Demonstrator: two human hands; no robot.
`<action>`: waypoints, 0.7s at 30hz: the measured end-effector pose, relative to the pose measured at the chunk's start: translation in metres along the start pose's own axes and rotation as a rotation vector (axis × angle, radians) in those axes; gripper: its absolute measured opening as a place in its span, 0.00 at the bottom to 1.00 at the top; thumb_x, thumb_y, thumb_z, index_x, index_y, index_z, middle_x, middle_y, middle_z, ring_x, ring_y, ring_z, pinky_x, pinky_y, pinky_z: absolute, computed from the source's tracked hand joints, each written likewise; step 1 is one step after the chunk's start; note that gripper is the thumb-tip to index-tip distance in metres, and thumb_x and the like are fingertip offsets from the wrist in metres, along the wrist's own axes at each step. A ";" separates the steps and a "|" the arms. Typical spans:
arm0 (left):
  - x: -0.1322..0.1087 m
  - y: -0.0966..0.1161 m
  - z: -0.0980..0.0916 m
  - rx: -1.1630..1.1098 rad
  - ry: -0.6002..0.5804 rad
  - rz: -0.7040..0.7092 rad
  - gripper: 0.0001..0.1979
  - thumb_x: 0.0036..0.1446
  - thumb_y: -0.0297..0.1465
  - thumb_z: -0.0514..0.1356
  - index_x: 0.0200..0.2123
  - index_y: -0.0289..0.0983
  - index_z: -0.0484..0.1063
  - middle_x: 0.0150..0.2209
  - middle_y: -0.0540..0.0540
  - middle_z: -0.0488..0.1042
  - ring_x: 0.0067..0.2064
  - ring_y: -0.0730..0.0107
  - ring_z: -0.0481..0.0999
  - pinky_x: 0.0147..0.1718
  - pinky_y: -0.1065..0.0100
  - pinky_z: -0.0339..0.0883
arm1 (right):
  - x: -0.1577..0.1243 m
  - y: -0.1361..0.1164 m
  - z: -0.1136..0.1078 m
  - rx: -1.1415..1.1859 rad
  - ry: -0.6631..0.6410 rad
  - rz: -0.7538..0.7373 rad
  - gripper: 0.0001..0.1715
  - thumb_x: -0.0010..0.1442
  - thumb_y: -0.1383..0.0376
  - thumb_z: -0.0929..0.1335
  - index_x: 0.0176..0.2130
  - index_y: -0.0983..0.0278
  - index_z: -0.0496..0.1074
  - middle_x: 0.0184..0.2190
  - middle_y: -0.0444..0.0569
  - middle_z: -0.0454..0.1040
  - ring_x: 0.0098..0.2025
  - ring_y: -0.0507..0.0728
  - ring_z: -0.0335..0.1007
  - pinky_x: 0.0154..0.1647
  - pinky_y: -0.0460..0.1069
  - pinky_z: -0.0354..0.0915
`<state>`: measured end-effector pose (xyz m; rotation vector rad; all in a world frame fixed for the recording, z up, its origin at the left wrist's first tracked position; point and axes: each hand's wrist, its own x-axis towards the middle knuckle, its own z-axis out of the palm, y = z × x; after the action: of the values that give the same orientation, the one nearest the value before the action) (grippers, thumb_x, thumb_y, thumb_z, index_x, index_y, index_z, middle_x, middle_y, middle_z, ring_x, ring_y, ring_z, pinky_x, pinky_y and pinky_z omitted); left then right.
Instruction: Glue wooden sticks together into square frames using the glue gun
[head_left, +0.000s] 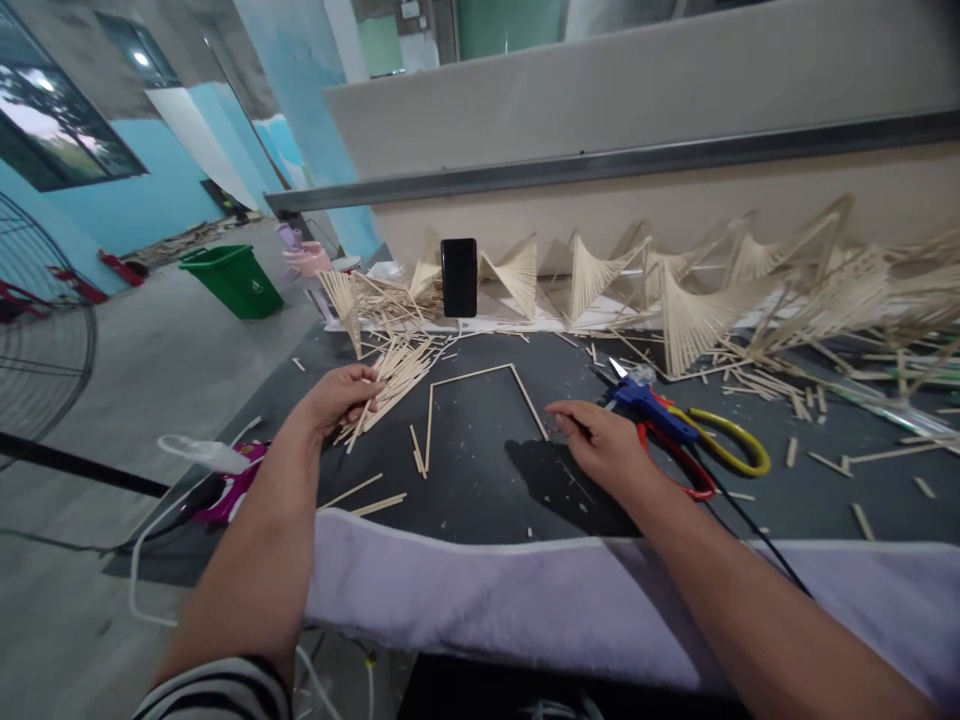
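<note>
My left hand (346,398) is closed at the near end of a loose pile of thin wooden sticks (405,372), with a stick between its fingers. Three sticks joined at their ends form a three-sided outline (472,375) flat on the dark table, its near side lacking a stick. Just right of that outline's right leg, my right hand (596,440) hovers with thumb and forefinger pinched together; whatever they hold, if anything, is too small to make out. A blue glue gun (654,410) lies beside my right hand, over cutters with red and yellow handles (731,445).
Twisted stick structures (697,315) stand along the back, with a black phone (459,278) upright among them. Short stick offcuts (802,400) litter the right side. A lilac cloth (480,585) covers the front edge. A purple power strip (232,490) with cables sits left.
</note>
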<state>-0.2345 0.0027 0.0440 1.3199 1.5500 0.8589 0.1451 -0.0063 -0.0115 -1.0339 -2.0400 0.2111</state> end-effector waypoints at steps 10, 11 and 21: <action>0.004 0.003 -0.024 0.819 0.415 -0.051 0.08 0.43 0.35 0.61 0.27 0.37 0.71 0.17 0.50 0.69 0.23 0.67 0.69 0.24 0.69 0.55 | 0.002 -0.002 -0.013 0.158 0.343 0.111 0.13 0.59 0.66 0.63 0.44 0.62 0.70 0.27 0.45 0.71 0.26 0.51 0.67 0.29 0.47 0.64; 0.005 0.001 -0.025 0.837 0.431 -0.049 0.08 0.43 0.35 0.61 0.27 0.37 0.71 0.18 0.49 0.70 0.25 0.66 0.69 0.25 0.67 0.56 | 0.002 -0.003 -0.013 0.167 0.356 0.112 0.13 0.59 0.66 0.63 0.45 0.62 0.69 0.27 0.44 0.71 0.25 0.51 0.66 0.28 0.47 0.64; 0.013 -0.007 -0.022 0.853 0.580 0.068 0.11 0.48 0.39 0.58 0.27 0.38 0.73 0.31 0.39 0.75 0.39 0.53 0.72 0.37 0.60 0.59 | 0.002 -0.006 -0.012 0.079 0.333 0.026 0.13 0.60 0.66 0.62 0.45 0.62 0.69 0.34 0.49 0.73 0.34 0.54 0.70 0.38 0.49 0.66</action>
<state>-0.2584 0.0150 0.0427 1.8082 2.5134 0.6611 0.1496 -0.0112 0.0007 -0.9764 -1.7058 0.1219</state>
